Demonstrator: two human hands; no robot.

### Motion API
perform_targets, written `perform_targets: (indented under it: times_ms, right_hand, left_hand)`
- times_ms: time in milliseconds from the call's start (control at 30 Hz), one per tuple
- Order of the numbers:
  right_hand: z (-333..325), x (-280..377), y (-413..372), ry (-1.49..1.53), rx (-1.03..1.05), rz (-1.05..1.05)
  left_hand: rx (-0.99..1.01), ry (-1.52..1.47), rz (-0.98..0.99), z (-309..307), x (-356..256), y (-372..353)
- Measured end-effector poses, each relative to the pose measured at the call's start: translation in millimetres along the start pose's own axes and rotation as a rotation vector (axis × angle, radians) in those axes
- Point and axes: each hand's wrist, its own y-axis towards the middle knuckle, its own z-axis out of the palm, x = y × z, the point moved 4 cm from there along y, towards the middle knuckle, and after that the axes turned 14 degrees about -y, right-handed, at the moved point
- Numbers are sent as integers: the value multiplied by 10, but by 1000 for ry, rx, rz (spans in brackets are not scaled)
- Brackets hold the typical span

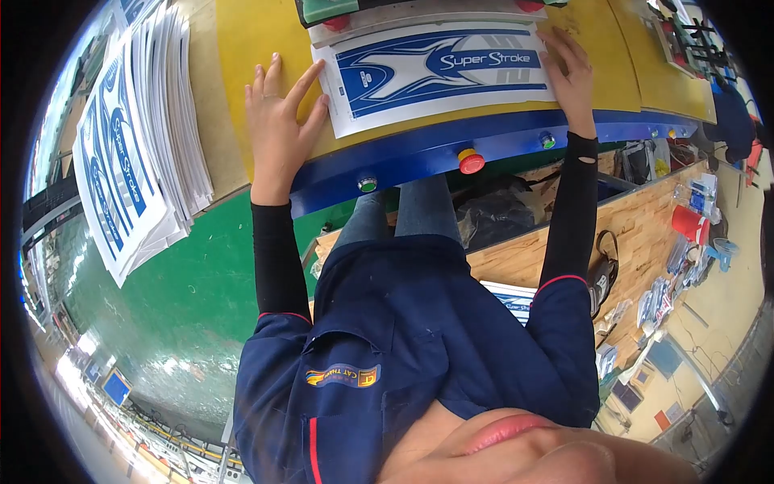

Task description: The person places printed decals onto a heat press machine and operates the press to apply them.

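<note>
Your left hand (282, 125) is spread palm down with nothing clenched in it, its index fingertip and thumb at the left edge of the printed sheet (443, 77). Your right hand (574, 85) is loosely curved and ungripped too, thumb and fingers laid along the sheet's right edge, so you have the sheet between your two hands without pinching it.

The sheet lies face up on the yellow tabletop (617, 77), its long sides running left to right. It is white, with a broad blue panel, a pale forked shape sweeping across the left half, "Super Stroke" in white lettering toward the right, and grey shapes above and below the words. A small white emblem sits near the left end, and a white margin surrounds the print. The sheet looks smooth and nearly flat. Its far edge meets a pale bar (435, 18); you cannot tell from here whether it runs underneath.

On the near side of the tabletop is a blue rail (423, 161) carrying a red push button (470, 161) between green ones. Well to your left stands a thick stack of sheets (121, 173) with matching blue print, its layers slightly fanned.
</note>
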Motion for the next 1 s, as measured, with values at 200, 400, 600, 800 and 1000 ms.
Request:
perform_targets:
  times_ms: [200,400,600,800,1000]
  right_hand:
    - [-10,5,14,-3,-11,-30]
    - [-85,92,49,16,24,-31]
    - [-96,116,46,39,23,-21]
    - [-94,108,42,31,22,-23]
    - [-61,76,34,8,11,-39]
  left_hand:
    - [5,-17,-4,3,16,0]
    - [7,-20,-5,18,32,-9]
    - [1,-22,-2,18,35,-15]
    - [1,-22,6,16,40,-5]
    - [-10,-7,10,9,30,-14]
